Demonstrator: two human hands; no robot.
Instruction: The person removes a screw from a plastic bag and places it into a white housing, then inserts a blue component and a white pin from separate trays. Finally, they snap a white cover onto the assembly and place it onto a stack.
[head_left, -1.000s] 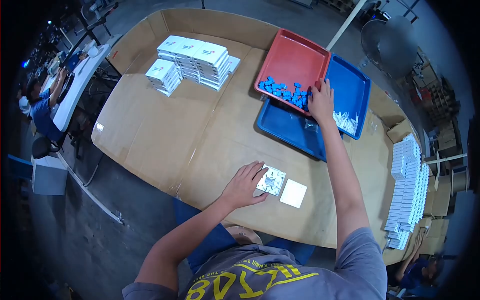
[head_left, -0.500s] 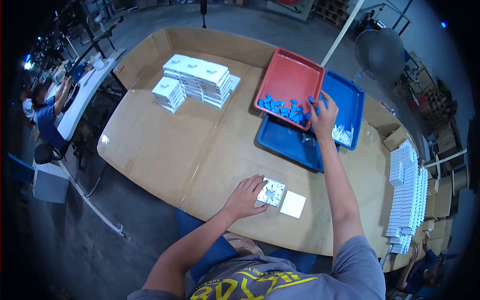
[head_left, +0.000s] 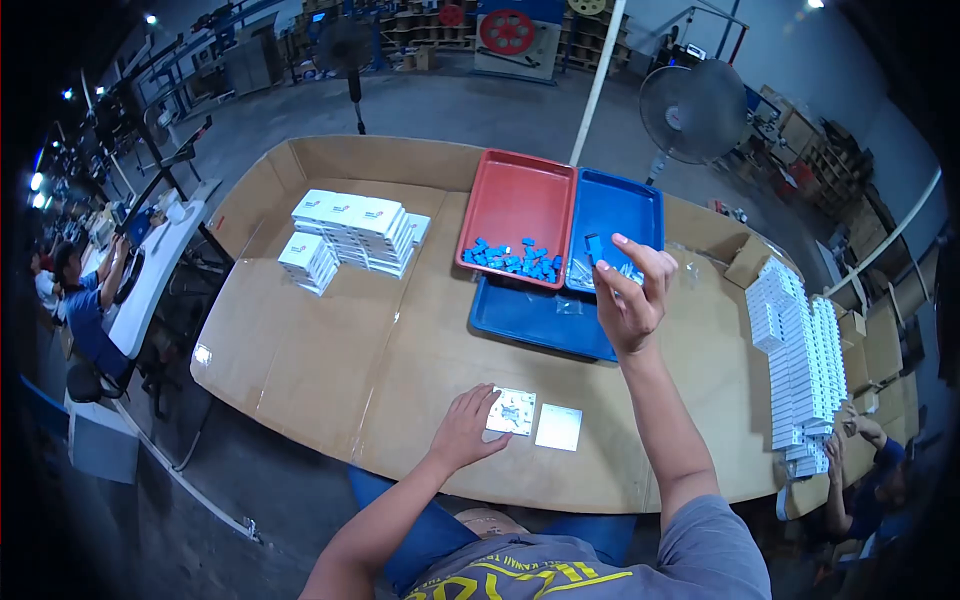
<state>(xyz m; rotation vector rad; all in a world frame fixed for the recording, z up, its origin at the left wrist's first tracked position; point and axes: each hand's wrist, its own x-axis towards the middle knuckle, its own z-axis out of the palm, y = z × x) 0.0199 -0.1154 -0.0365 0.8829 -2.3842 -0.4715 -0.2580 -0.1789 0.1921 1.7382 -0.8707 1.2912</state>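
My left hand (head_left: 467,426) rests on the table with thumb and fingers around the left side of a square white plastic housing (head_left: 513,411). Its open face shows moulded details inside. Just right of it lies a flat white square cover (head_left: 558,427). My right hand (head_left: 636,300) is raised over the blue tray (head_left: 618,195), a small blue plastic piece (head_left: 594,246) at the tips of its thumb and index finger. More small blue pieces (head_left: 515,261) lie along the near end of the red tray (head_left: 519,203). Thin white sticks (head_left: 580,272) in the blue tray are partly hidden by my hand.
A second blue tray (head_left: 530,322) sits under the red one. White boxes (head_left: 350,225) are stacked at the back left, and rows of white units (head_left: 795,365) line the right side. Cardboard walls (head_left: 400,160) edge the table. Other people work at left and lower right.
My right hand has drawn back from the red tray's corner, lifting with a blue piece. My left hand stays at the housing. The view has tilted up, showing more floor and machines.
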